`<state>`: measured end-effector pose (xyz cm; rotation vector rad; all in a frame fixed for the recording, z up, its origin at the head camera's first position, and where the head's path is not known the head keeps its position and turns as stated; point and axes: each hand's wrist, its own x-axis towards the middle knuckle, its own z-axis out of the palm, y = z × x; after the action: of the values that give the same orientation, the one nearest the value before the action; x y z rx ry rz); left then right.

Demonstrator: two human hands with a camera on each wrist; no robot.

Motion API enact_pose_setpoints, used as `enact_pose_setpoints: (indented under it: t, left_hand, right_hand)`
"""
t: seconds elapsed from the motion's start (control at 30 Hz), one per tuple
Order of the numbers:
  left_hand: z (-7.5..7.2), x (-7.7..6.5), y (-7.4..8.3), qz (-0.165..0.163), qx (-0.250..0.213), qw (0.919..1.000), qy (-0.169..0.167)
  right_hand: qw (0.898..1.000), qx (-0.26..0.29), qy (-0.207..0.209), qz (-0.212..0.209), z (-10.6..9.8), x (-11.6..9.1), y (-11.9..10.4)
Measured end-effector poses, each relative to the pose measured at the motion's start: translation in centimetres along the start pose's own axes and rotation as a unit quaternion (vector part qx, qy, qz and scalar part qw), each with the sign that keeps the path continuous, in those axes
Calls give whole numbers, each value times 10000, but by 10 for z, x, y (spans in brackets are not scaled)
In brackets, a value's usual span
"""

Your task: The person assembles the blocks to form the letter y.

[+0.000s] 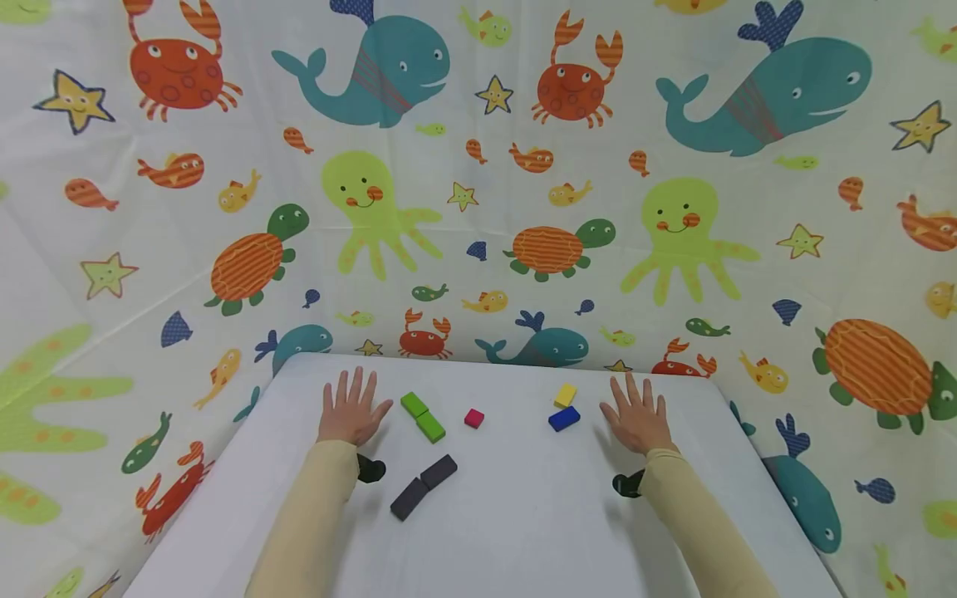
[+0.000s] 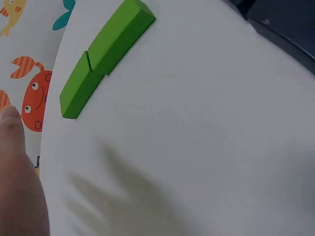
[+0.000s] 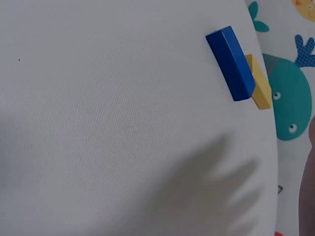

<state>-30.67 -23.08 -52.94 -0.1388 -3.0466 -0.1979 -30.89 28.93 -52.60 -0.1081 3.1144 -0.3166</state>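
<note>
Your left hand [image 1: 350,413], fingers spread, holds nothing beside two green blocks [image 1: 431,428]; two black blocks [image 1: 439,472] lie nearer you. Your right hand [image 1: 638,417], also spread and empty, is near the blue block [image 1: 564,419] and yellow block [image 1: 566,396].

My left sleeve [image 1: 302,519] at seven o'clock, right sleeve [image 1: 703,523] between four and five, and the white table [image 1: 523,540] at six run out of the head view's lower edge. The left wrist view cuts off most of my left hand [image 2: 22,184] at eight o'clock and clips a black block [image 2: 290,29] at two. In the right wrist view, a blue block [image 3: 234,64] partly hides a yellow block [image 3: 264,93] near two; only a sliver of my right hand [image 3: 307,191] shows at four.
</note>
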Motion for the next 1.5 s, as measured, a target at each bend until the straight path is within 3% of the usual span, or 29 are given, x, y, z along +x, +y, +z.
enact_pose_setpoints:
  t: [0.1, 0.2, 0.33, 0.5, 0.63, 0.83, 0.97, 1.2, 1.33, 1.5]
  left_hand:
    - [10, 6, 1, 69, -107, 9999, -28]
    - [18, 12, 13, 262, -419, 9988, -56]
    - [22, 16, 43, 818, -780, 9936, 26]
    - [26, 15, 86, 1647, -907, 9821, -88]
    - [29, 13, 113, 1879, -1090, 9761, -98]
    - [37, 13, 136, 1755, -1242, 9766, -51]
    - [45, 15, 144, 1751, -1057, 9789, -32]
    - [51, 18, 151, 1568, -1117, 9805, 398]
    - [55, 22, 159, 1239, -1408, 9808, 535]
    - [60, 25, 172, 872, -1976, 9755, 424]
  right_hand:
    - [9999, 61, -105, 26, 1, 1, -1]
    - [9995, 117, -271, 83, 4, 1, -3]
    - [9993, 80, -360, 61, 10, 1, -7]
    - [9996, -96, -114, -248, 20, 2, -20]
    - [9987, 20, 129, -486, 29, 1, -37]
    - [9968, 323, 308, -660, 41, 0, -59]
    - [9964, 412, 366, -649, 46, -3, -67]
    - [9960, 462, 543, -541, 50, 3, -72]
    - [9948, 589, 656, -501, 53, 12, -73]
    - [9939, 702, 747, -406, 56, 18, -70]
